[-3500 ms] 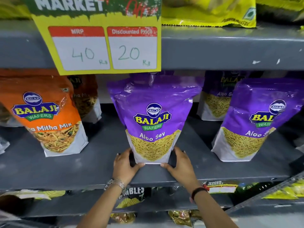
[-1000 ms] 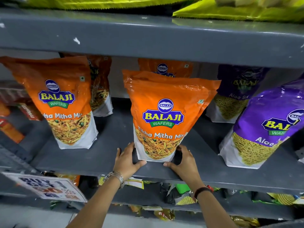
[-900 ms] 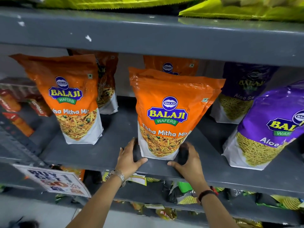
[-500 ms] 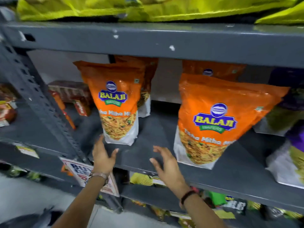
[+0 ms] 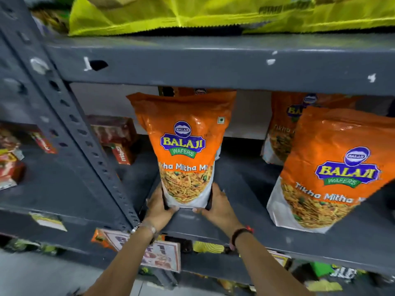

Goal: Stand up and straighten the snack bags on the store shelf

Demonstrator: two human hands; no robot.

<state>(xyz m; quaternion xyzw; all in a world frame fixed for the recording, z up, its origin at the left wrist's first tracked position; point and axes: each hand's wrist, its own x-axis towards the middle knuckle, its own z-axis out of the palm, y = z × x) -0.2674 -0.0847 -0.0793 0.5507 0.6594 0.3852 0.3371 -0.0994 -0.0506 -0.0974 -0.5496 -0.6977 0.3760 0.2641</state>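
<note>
Two hands on one orange snack bag [image 5: 186, 146]: the left hand [image 5: 158, 207] and the right hand [image 5: 218, 207] clamp its white base from either side, fingers wrapped around the bottom corners. It stands upright near the front of the grey shelf [image 5: 235, 180], beside the upright post [image 5: 70, 129]. Another orange bag [image 5: 333, 167] leans at right.

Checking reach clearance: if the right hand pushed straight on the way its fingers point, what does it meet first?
Probably bare shelf, then the back wall. The right hand already touches the held orange bag. Depth unclear.
</note>
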